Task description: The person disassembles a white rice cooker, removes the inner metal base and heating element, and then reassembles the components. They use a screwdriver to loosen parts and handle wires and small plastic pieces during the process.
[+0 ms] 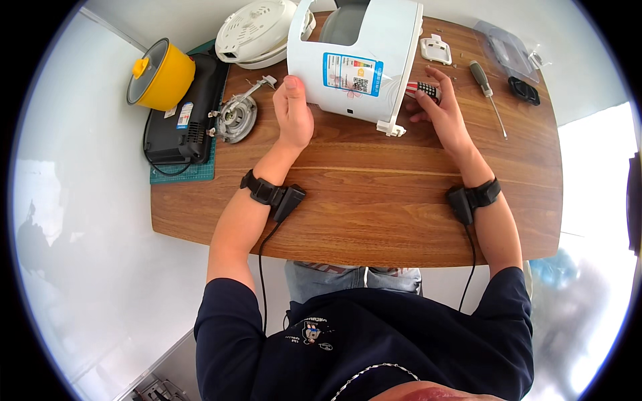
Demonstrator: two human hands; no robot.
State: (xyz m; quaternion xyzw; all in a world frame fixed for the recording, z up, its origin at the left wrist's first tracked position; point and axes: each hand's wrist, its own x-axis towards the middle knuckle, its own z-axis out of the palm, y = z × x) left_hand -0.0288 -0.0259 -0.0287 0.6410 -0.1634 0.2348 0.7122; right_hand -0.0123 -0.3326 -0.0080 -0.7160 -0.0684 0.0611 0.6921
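A white rice cooker housing lies on its side at the table's far middle, with a blue-edged label facing me. My left hand is braced against its left rim, thumb up, some fingertips hidden. At the housing's right end, my right hand has its thumb and fingers around a small black dotted piece with red and white stripes; its exact kind is unclear. A white plastic tab sticks out at the housing's lower right corner.
At left, a yellow pot and a black appliance base rest on a green mat. Nearby are a round metal part and a white lid. At right lie a screwdriver, a white frame and a clear plastic box.
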